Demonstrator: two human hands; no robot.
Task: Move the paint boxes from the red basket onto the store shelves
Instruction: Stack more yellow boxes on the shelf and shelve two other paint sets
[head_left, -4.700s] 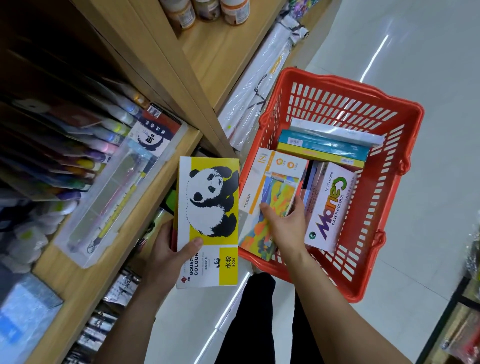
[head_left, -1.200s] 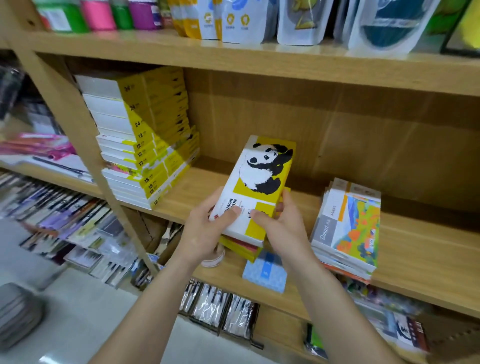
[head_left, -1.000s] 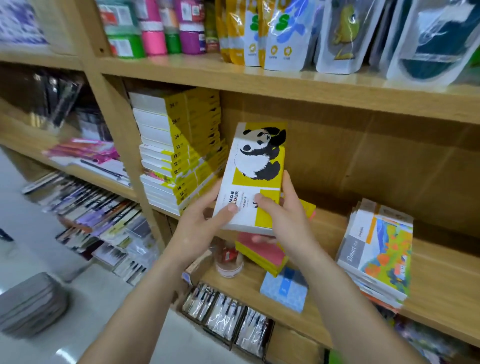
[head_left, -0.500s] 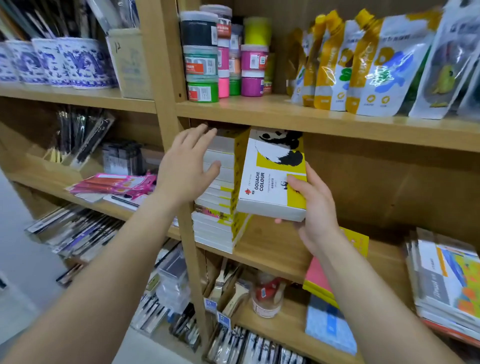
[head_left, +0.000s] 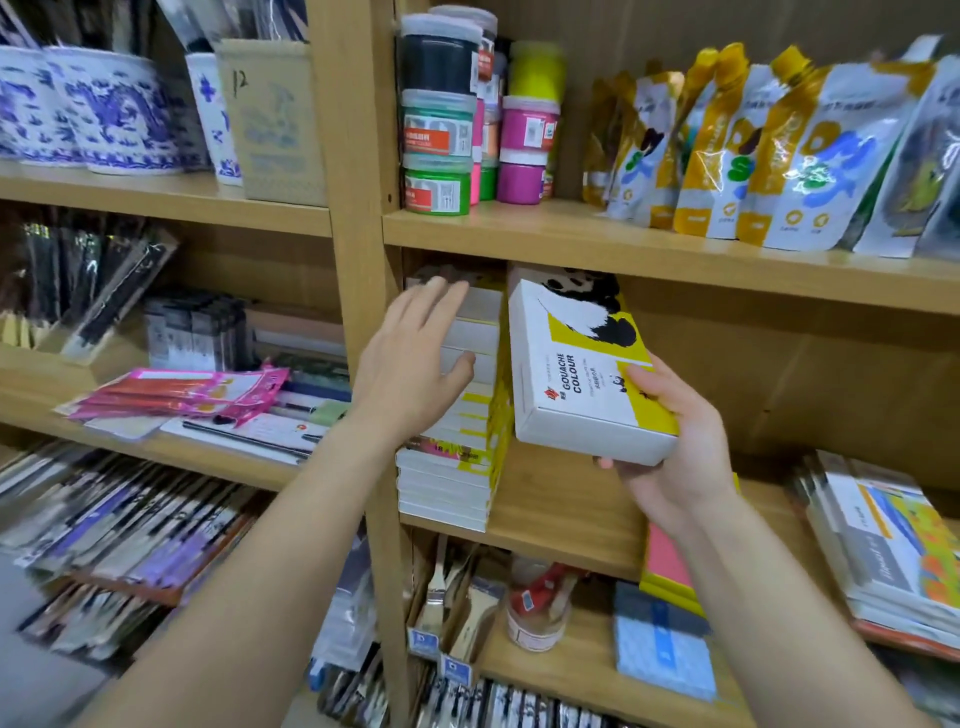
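Note:
My right hand (head_left: 670, 441) grips the near end of a white and yellow gouache paint box with a panda picture (head_left: 576, 364). The box is lifted above the middle wooden shelf (head_left: 561, 514), its far end under the shelf above. Just left of it stands a tall stack of matching yellow and white paint boxes (head_left: 467, 431) against the upright post. My left hand (head_left: 415, 364) is open, fingers spread, resting against the front of that stack. The red basket is out of sight.
A pile of colourful paint boxes (head_left: 883, 551) lies at the right of the same shelf, and a pink and yellow box (head_left: 665, 566) lies under my right forearm. Paint jars (head_left: 457, 114) and pouches (head_left: 779, 150) fill the shelf above. Brushes and a jar (head_left: 535, 608) sit below.
My left hand let go of the panda box and went to the stack on the left. My right hand alone carried the box up and left, beside the stack.

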